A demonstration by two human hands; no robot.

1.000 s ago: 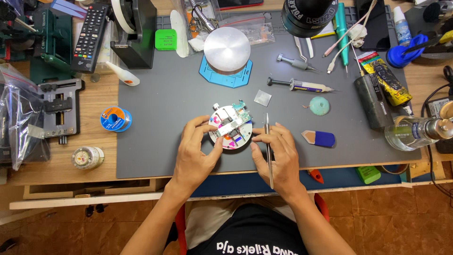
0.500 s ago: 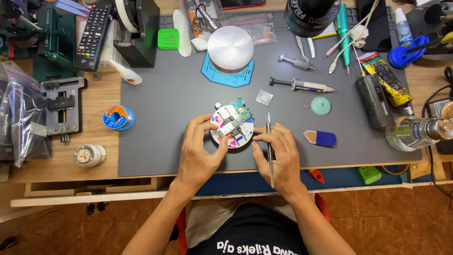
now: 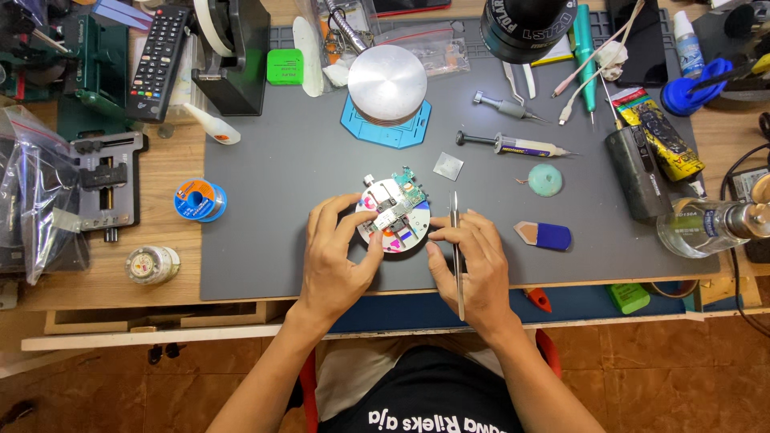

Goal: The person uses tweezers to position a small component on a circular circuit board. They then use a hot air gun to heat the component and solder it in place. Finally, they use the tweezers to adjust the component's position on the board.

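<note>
Little has moved since the earlier frame; both hands stay at the disc on the grey mat; left hand pinches its edge, fingertips hiding part; right hand grips tweezers; the board detail is unclear.

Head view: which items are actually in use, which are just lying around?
In use: left hand and right hand on the round holder with the circuit board; tweezers in the right hand.

Idle: syringe, solder spool, remote control, metal disc, grey mat.
</note>
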